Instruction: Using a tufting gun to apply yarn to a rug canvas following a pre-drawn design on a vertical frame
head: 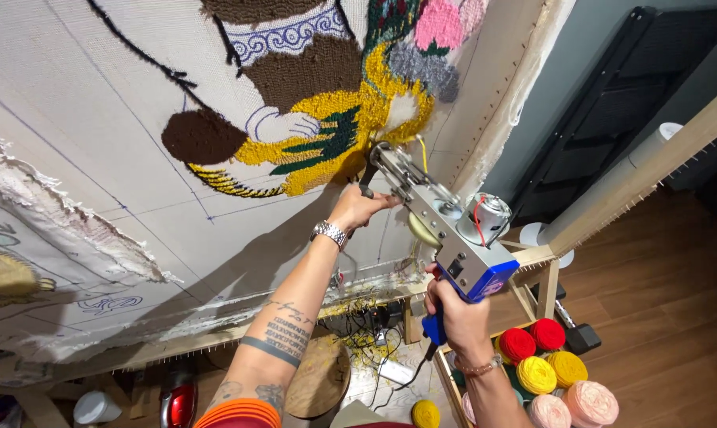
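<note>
A metal tufting gun [446, 226] with a blue body presses its tip against stretched white cloth [97, 119], at a yellow tufted patch [327, 158] of a coloured design. My right hand [457, 313] grips the gun's blue rear handle from below. My left hand [358, 208], with a silver wristwatch on its wrist, holds the front handle near the tip. A yellow yarn strand runs into the gun's front.
A wooden frame [628, 182] holds the cloth. Balls of red, yellow and pink yarn [545, 372] fill a rack at lower right. Cables and yarn scraps [374, 333] lie on the floor below, beside a round wooden stool [319, 380]. A dark radiator [612, 103] stands at right.
</note>
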